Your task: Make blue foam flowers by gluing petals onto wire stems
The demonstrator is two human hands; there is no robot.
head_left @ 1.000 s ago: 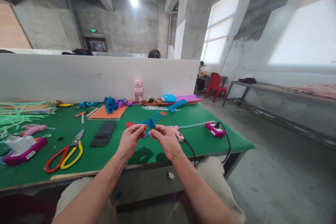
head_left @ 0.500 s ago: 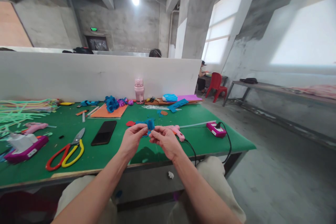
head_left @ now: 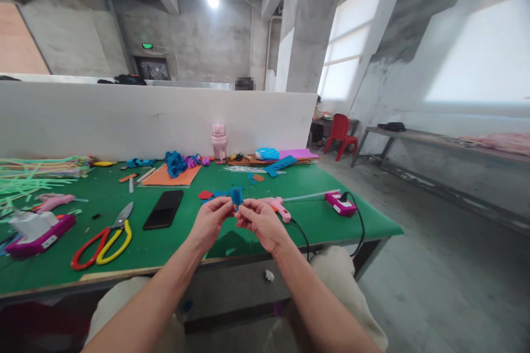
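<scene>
Between my fingertips, above the front of the green table (head_left: 306, 220), is a small curled piece of blue felt (head_left: 237, 195). My left hand (head_left: 213, 218) pinches it from the left side. On the other side, my right hand (head_left: 261, 222) pinches its lower right edge. A pink glue gun (head_left: 278, 208) lies just beyond my right hand, with a glue stick (head_left: 311, 196) reaching out of its back. Behind my left hand are blue scraps (head_left: 218, 195) and a red felt piece (head_left: 205, 194).
Left of my hands lie a black phone (head_left: 164, 209) and scissors (head_left: 108, 237). A purple power strip (head_left: 340, 204) sits at the right, another (head_left: 43, 237) at the left. Blue felt flowers (head_left: 175, 164) rest on orange sheets (head_left: 165, 177). A pink bottle (head_left: 219, 142) stands against the white partition (head_left: 157, 118).
The blue felt piece has turned slightly between my fingers and looks narrower and more upright. Both hands stay in nearly the same place.
</scene>
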